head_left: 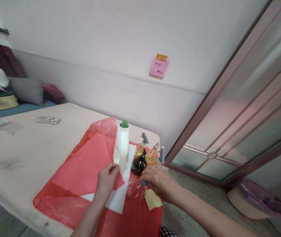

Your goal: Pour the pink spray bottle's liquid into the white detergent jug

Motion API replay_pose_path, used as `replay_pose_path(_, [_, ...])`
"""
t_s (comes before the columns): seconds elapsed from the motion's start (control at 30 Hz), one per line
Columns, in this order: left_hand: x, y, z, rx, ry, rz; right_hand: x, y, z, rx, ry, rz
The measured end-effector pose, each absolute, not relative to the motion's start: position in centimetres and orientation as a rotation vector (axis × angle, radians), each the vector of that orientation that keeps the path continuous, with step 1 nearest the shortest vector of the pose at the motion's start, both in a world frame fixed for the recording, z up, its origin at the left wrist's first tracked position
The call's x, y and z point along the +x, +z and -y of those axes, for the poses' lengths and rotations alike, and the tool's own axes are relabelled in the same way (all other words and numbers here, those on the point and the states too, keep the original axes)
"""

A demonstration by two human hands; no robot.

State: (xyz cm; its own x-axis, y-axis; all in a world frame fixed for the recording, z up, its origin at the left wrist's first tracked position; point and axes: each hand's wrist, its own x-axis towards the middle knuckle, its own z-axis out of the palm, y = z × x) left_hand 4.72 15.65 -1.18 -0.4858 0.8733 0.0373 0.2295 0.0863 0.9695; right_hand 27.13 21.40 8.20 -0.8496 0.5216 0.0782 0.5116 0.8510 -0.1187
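Note:
My left hand (107, 179) is closed, pinching the edge of a red plastic sheet (81, 171) beside the base of a white bottle with a green cap (122, 148). My right hand (156, 182) curls over a clear round bottle (135, 188) lying on the sheet, its fingers by the grey cap. A dark brown spray bottle (139, 164) stands just beyond my right hand. White paper (120, 197) lies under the white bottle.
Several yellow spray bottles (150, 153) stand at the table's far corner. A yellow note (152, 199) lies on the sheet. The white table (19, 154) carries clear packets (48, 120). A pink note (159, 66) hangs on the wall; a glass door (248, 115) is right.

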Motion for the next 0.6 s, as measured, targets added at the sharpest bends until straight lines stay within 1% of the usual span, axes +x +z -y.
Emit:
replay_pose_path(0.07, [4.7, -0.8, -15.7, 1.155, 1.348, -1.836, 28.1, 7.4, -21.2, -0.84, 0.135, 2.867])
replay_pose_path(0.17, [4.6, -0.1, -15.4, 1.321, 1.148, -1.883, 30.3, 5.5, -19.4, -0.855, -0.01, 2.648])
replay_pose_path(0.23, [4.6, 0.0, -15.0, 1.455, 0.945, -1.893, 31.2, 2.9, -17.3, -0.801, -0.091, 2.462])
replay_pose_path(0.27, [4.7, -0.2, -14.7, 1.516, 0.834, -1.899, 31.1, 1.1, -16.1, -0.776, -0.042, 2.409])
replay_pose_path(0.37, [5.1, -1.2, -14.0, 1.66, 0.536, -1.914, 28.5, -5.2, -12.9, -0.5, 0.023, 2.446])
replay_pose_path(0.47, [5.8, -2.4, -13.4, 1.767, 0.329, -1.883, 23.7, -10.8, -11.3, -0.478, 0.029, 2.47])
replay_pose_path(0.6, [6.7, -3.5, -12.9, 1.819, 0.178, -1.905, 19.5, -14.7, -11.3, -0.556, 0.03, 2.479])
